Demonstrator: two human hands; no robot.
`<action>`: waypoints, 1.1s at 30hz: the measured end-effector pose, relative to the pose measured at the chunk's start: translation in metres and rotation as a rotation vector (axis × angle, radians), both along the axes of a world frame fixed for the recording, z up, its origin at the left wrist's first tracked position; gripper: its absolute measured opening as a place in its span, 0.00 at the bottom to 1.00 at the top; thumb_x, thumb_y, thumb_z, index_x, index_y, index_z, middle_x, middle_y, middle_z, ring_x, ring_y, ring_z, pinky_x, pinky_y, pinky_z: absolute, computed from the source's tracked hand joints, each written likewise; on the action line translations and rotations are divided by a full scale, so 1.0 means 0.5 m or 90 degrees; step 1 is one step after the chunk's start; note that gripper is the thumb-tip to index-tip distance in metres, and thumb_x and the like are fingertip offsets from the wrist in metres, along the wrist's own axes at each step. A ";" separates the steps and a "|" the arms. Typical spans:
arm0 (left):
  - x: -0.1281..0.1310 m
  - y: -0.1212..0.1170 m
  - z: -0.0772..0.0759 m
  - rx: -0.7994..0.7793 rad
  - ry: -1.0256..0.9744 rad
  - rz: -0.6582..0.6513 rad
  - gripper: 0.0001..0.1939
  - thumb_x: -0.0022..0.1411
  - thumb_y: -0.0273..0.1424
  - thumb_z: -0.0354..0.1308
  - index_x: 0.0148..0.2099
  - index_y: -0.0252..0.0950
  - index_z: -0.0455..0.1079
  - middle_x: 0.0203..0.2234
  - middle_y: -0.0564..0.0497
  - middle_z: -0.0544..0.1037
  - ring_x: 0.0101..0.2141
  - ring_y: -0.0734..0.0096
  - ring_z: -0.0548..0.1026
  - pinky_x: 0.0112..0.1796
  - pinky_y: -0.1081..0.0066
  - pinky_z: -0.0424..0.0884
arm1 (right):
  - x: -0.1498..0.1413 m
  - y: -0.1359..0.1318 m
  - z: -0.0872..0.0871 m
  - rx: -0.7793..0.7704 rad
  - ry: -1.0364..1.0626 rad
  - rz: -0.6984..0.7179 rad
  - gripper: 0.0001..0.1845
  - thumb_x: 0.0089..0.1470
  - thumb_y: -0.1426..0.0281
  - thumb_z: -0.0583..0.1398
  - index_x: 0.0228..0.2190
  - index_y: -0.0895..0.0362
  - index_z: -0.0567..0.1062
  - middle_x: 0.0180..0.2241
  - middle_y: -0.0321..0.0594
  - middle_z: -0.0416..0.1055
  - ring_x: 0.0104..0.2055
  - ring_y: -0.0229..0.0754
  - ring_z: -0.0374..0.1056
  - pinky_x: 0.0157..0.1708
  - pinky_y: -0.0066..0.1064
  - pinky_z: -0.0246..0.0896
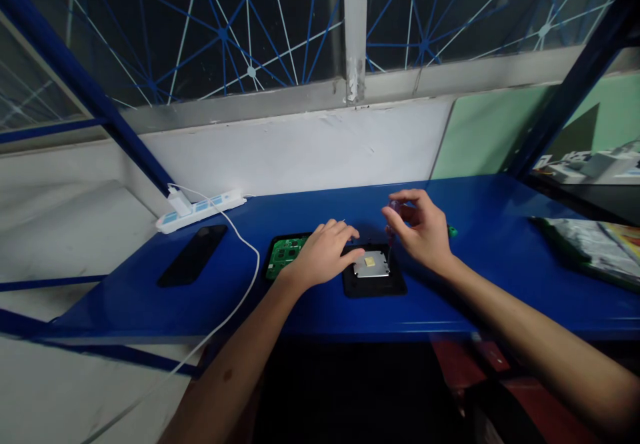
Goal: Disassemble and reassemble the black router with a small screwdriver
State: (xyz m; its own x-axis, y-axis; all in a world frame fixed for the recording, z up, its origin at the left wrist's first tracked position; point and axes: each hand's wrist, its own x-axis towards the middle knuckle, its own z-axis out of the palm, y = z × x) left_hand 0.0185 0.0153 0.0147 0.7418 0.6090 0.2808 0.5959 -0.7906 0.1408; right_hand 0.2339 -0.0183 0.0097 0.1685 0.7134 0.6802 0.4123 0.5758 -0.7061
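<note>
My right hand (424, 231) grips a screwdriver (395, 206) by its clear purplish handle. The shaft points down at the right edge of a silver metal plate (373, 271), which has a small yellowish square pad on it. That plate lies in a black square casing (375, 289) on the blue table. With fingers spread, my left hand (327, 252) rests at the casing's left side, its thumb over the plate's left edge. Partly behind this hand sits a green circuit board (285, 255) in another black casing. Whether the screwdriver tip touches a screw is too small to tell.
A black phone (193, 255) lies to the left. Behind it a white power strip (200, 211) holds a charger, whose white cable (257, 257) crosses the table. A small green object (453, 231) is beyond my right hand. Silvery packaging (590, 247) lies far right.
</note>
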 end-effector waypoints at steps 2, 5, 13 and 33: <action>-0.009 -0.015 -0.001 -0.009 -0.027 -0.022 0.18 0.71 0.45 0.52 0.53 0.39 0.67 0.49 0.48 0.74 0.49 0.58 0.70 0.52 0.58 0.65 | -0.001 0.000 -0.001 0.010 -0.009 0.002 0.12 0.58 0.64 0.64 0.42 0.52 0.70 0.29 0.33 0.69 0.23 0.35 0.71 0.21 0.29 0.68; -0.015 -0.036 -0.003 -0.033 -0.024 -0.036 0.27 0.64 0.52 0.59 0.55 0.38 0.66 0.52 0.46 0.72 0.51 0.55 0.70 0.53 0.57 0.66 | -0.002 -0.001 -0.003 0.026 -0.022 -0.003 0.12 0.57 0.64 0.64 0.42 0.52 0.70 0.33 0.36 0.70 0.25 0.35 0.72 0.22 0.29 0.69; -0.013 -0.046 -0.014 -0.074 0.012 -0.079 0.42 0.52 0.61 0.63 0.60 0.40 0.64 0.56 0.45 0.70 0.55 0.50 0.68 0.58 0.51 0.63 | -0.003 -0.005 -0.003 0.032 -0.050 0.013 0.12 0.57 0.66 0.64 0.41 0.52 0.69 0.28 0.32 0.69 0.21 0.34 0.71 0.20 0.28 0.68; -0.019 -0.038 -0.025 -0.084 -0.004 -0.068 0.41 0.53 0.57 0.64 0.61 0.39 0.64 0.57 0.45 0.71 0.56 0.51 0.67 0.57 0.53 0.64 | 0.000 -0.016 0.001 0.070 -0.062 0.040 0.10 0.58 0.70 0.62 0.43 0.53 0.70 0.36 0.37 0.74 0.25 0.36 0.75 0.25 0.30 0.73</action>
